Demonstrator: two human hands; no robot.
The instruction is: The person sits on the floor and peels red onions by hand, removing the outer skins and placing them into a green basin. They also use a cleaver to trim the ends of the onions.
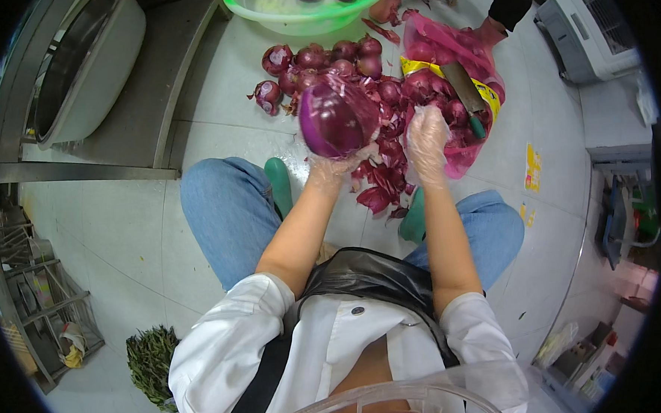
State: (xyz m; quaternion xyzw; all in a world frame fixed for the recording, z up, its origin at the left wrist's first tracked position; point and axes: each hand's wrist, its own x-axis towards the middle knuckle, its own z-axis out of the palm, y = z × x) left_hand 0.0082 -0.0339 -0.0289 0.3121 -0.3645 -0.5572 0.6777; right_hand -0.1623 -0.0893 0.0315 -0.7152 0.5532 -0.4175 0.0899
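Note:
My left hand (344, 162), in a clear plastic glove, holds up a large red onion (331, 119). Smooth purple flesh shows on the onion's left side, while loose papery skin covers its right. To its right is my right hand (429, 137), also gloved, with curled fingers; whether it grips anything is hidden. Beyond my right hand, a cleaver (463, 90) with a green handle rests on a pink mesh bag (462, 157) of red onions. Unpeeled onions (311, 56) lie on the floor behind the held one. Onion skins (383, 187) are heaped between my hands and feet.
A green-rimmed basin (304, 25) with several peeled onions stands ahead. Another person's hand (489, 32) is by the bag's far end. Left is a metal shelf (157, 103) with a large tub (110, 66). Leafy greens (152, 359) lie behind left; a grey-white appliance (590, 30) stands right.

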